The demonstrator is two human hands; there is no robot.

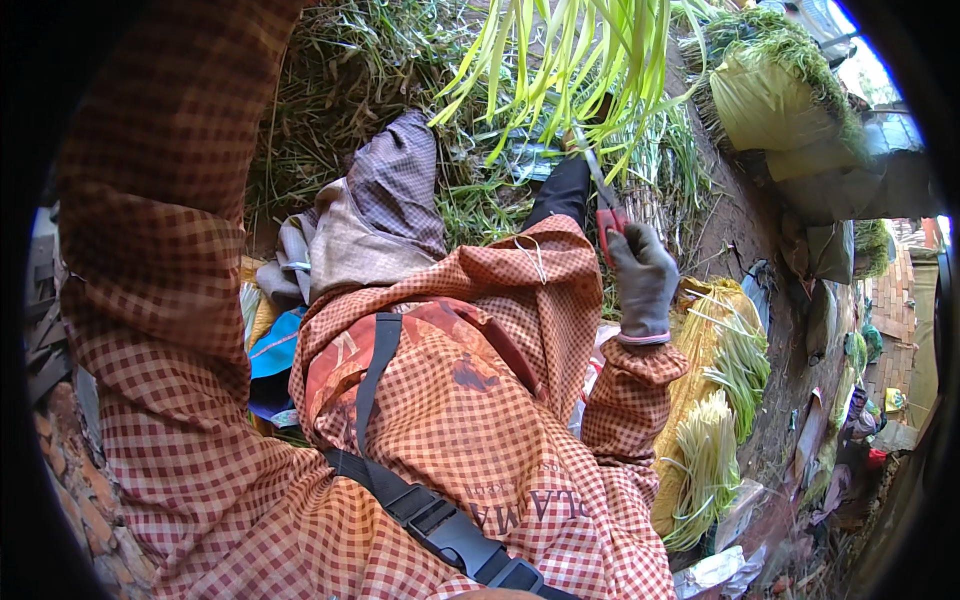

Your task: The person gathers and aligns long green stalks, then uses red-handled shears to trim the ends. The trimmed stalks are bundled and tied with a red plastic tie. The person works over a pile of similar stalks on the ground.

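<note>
My right hand [646, 279], in a grey glove, grips a pair of scissors [612, 223] by the red handles. The metal blades point up and reach the tips of a hanging bunch of long yellow-green leaves [570, 67]. From the top edge of the view the bunch hangs with its tips down; its upper end is hidden. My left hand is out of view; the checked left sleeve [165, 247] runs up past the top edge. Before me are my legs, one in checked cloth [397, 176], and my checked garment [465, 375].
Cut grass and leaves [337, 82] lie heaped on the ground ahead. To the right, bundles of pale stalks [705, 457] rest on a yellow woven sack [675, 420]. Further right stands a yellow sack topped with greens [772, 97]. Bricks [82, 487] show at the lower left.
</note>
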